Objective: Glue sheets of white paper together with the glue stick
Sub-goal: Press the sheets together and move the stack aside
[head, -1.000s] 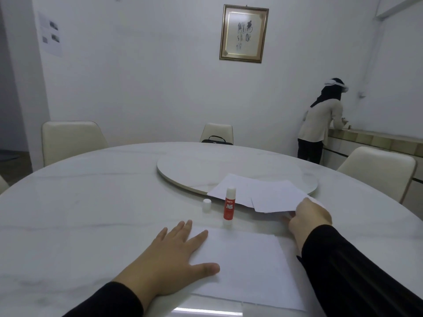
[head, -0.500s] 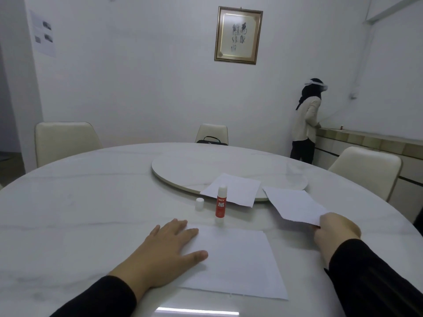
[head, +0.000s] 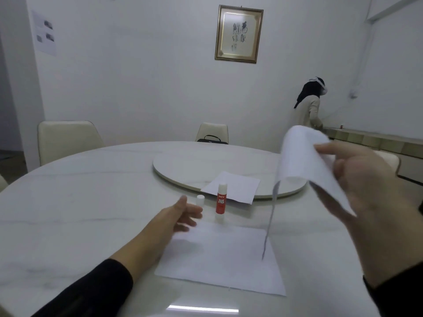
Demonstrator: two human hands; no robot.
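— Marble table [head: 80, 213]: left hand [head: 180, 213] hovers at nine o'clock of the uncapped glue stick [head: 221, 199], fingers loose, empty.

— Right hand [head: 366, 193], three o'clock, pinches a curling sheet [head: 304, 156] over the flat sheet [head: 219, 259]; it could land crooked.

The right hand [head: 366, 202] holds a curled white paper sheet [head: 306, 161] raised above the round white marble table [head: 68, 213]. The left hand [head: 180, 216], fingers relaxed, hovers near the upright red-and-white glue stick [head: 221, 201].
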